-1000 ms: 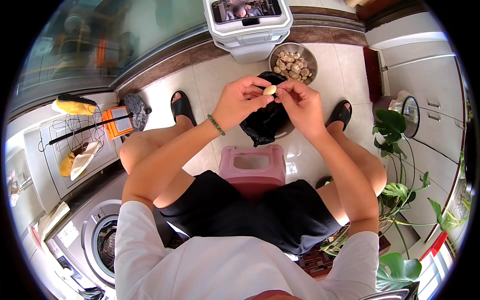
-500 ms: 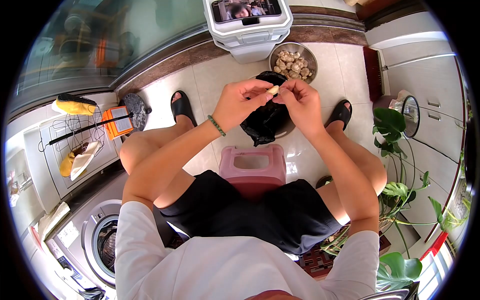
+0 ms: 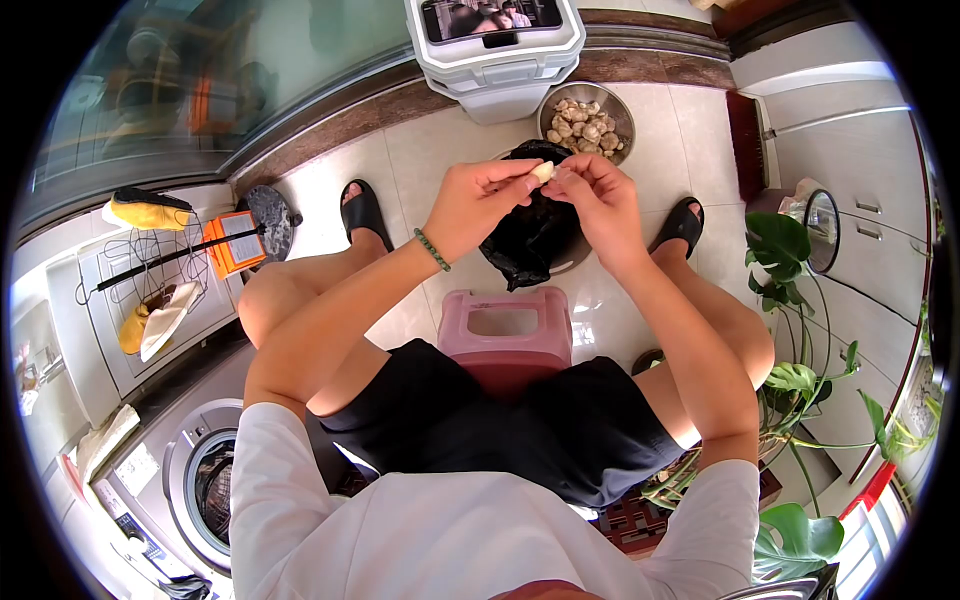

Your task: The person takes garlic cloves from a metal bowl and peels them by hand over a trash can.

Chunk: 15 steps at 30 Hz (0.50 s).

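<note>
Between my two hands is a pale garlic clove point(image 3: 543, 172), held above a bin lined with a black plastic bag point(image 3: 525, 245). The fingertips of my left hand point(image 3: 487, 200) pinch the clove from the left. My right hand point(image 3: 596, 200) has its thumb and forefinger pressed together at the clove's right end; whether a bit of skin is between them is too small to tell. Just beyond my hands, a metal bowl point(image 3: 624, 112) holds several garlic bulbs point(image 3: 585, 127).
A pink plastic stool point(image 3: 505, 340) stands between my legs. Ahead is a white box point(image 3: 495, 75) with a phone point(image 3: 490, 18) on top. To the left are a washing machine point(image 3: 205, 480) and a wire rack point(image 3: 150, 260); leafy plants point(image 3: 780, 250) stand at right.
The clove has turned slightly between my fingertips and shows more of its pale surface. Both hands stay almost in the same place. The picture on the phone has changed.
</note>
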Each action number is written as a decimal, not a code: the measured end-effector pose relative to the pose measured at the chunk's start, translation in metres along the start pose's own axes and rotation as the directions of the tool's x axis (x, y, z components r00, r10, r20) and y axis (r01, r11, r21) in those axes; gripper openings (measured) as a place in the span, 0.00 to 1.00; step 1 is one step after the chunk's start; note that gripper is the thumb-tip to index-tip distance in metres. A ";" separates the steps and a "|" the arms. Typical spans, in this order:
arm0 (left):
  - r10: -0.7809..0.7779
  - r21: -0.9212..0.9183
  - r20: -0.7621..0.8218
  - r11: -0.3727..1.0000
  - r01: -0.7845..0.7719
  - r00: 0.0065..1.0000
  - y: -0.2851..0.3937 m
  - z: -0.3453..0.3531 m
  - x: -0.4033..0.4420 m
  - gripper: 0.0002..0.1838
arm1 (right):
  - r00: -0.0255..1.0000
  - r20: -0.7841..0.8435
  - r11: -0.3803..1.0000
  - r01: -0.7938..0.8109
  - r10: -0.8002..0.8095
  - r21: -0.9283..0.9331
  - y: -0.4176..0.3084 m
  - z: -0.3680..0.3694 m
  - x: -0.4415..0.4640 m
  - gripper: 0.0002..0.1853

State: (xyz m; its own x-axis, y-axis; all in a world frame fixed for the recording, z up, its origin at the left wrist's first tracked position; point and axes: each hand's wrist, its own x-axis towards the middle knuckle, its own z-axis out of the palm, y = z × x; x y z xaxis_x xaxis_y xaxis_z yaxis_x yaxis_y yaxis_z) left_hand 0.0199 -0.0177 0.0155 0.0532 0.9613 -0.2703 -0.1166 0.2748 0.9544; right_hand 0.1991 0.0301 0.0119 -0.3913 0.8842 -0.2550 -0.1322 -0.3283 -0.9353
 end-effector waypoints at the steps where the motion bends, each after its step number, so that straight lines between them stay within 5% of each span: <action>1: 0.000 0.000 0.001 1.000 0.000 1.000 -0.001 0.000 0.000 0.16 | 1.000 0.002 0.999 0.025 -0.025 -0.035 0.001 0.000 0.000 0.05; 13: 0.171 0.063 -0.046 0.984 -0.168 0.984 -0.010 0.001 0.002 0.15 | 0.986 -0.003 0.957 0.162 -0.167 -0.241 -0.003 0.000 -0.002 0.05; 15: 0.141 0.207 0.025 0.968 -0.144 0.990 -0.006 0.000 0.000 0.16 | 0.981 0.011 0.943 0.187 -0.191 -0.277 0.000 -0.001 -0.003 0.05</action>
State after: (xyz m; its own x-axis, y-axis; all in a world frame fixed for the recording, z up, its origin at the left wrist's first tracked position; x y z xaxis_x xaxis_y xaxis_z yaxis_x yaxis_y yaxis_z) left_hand 0.0202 -0.0197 0.0101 0.0612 0.9897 -0.1293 0.0849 0.1239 0.9887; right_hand 0.2007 0.0280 0.0123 -0.3691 0.9269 -0.0686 0.0541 -0.0523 -0.9972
